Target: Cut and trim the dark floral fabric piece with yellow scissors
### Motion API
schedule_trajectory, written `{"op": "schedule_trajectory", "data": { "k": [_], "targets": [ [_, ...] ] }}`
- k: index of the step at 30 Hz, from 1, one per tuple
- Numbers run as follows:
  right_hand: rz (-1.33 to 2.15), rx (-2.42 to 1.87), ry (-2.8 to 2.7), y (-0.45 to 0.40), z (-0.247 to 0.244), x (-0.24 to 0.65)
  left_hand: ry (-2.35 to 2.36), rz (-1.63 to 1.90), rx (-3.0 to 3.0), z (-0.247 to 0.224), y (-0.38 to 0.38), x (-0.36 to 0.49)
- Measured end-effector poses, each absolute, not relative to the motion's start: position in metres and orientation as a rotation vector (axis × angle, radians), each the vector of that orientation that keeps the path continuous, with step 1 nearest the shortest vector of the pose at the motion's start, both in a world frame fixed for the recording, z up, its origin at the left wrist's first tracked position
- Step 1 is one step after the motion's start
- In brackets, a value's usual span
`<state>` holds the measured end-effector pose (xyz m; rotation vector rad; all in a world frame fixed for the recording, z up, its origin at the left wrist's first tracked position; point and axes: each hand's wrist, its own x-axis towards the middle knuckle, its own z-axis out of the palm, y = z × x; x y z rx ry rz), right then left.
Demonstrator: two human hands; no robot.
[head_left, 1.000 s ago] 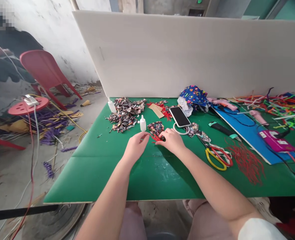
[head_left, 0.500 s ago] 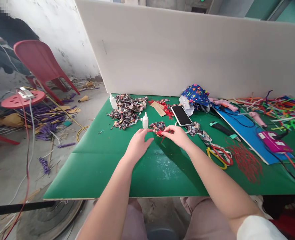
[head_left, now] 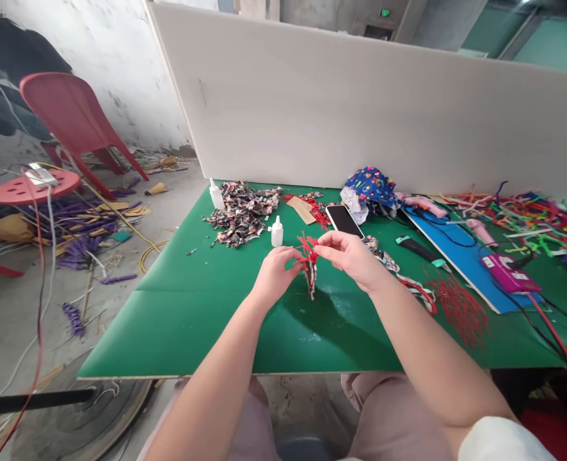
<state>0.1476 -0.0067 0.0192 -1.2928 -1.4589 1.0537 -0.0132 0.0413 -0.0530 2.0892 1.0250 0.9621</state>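
Observation:
Above the green table [head_left: 192, 333], a small patterned fabric piece with red strings [head_left: 311, 278] hangs between my two hands. My left hand [head_left: 279, 272] pinches the red strings from the left side. The fingertips of my right hand [head_left: 348, 255] are closed on the same strings from the right. A white squeeze bottle [head_left: 277, 232] stands just beyond my left hand. Behind my right hand lies a phone [head_left: 345, 221] with a dark screen. A heap of patterned fabric pieces [head_left: 238, 214] sits farther back on the left.
On the right are loose red strings [head_left: 459, 307], a black and green cutter [head_left: 420, 251], a blue board [head_left: 449, 256], a magenta box [head_left: 510, 274] with cables and colourful strips [head_left: 533, 218]. A white panel [head_left: 360, 109] stands behind. A person sits beyond the red chair [head_left: 67, 121].
The patterned piece with red strings has been lifted off the table and now hangs upright. Both hands have closed in on its strings. The view has shifted slightly.

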Motion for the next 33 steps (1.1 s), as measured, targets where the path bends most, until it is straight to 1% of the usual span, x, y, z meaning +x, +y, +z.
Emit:
{"op": "schedule_trajectory", "data": {
  "k": [6, 12, 19, 22, 24, 27, 30, 33],
  "targets": [
    [1.106, -1.307, -1.55, -0.026, 0.021, 0.157, 0.857, 0.913, 2.007, -0.047, 0.033, -0.014],
    [1.205, -1.232, -1.384, -0.027, 0.013, 0.164, 0.492, 0.59, 1.658, -0.051, 0.034, -0.013],
    [1.247, -1.167, -1.249, -0.03, 0.008, 0.175, 0.486, 0.52, 1.608, -0.048, 0.03, -0.006],
    [1.21, -1.116, -1.315, -0.04, 0.008, 0.186, 0.67, 0.683, 1.87, -0.036, 0.031, -0.011],
    [1.184, -1.052, -1.383, -0.049, 0.01, 0.198, 0.828, 0.897, 2.214, -0.024, 0.03, -0.018],
    [1.161, -1.001, -1.431, -0.058, 0.013, 0.217, 0.878, 1.26, 2.712, -0.008, 0.024, -0.026],
    [1.074, -1.016, -1.278, -0.056, 0.012, 0.225, 0.878, 1.605, 2.842, -0.004, 0.013, -0.025],
    [1.093, -1.097, -1.138, -0.051, 0.006, 0.215, 0.819, 1.744, 2.858, -0.011, 0.004, -0.017]
  ]
}}
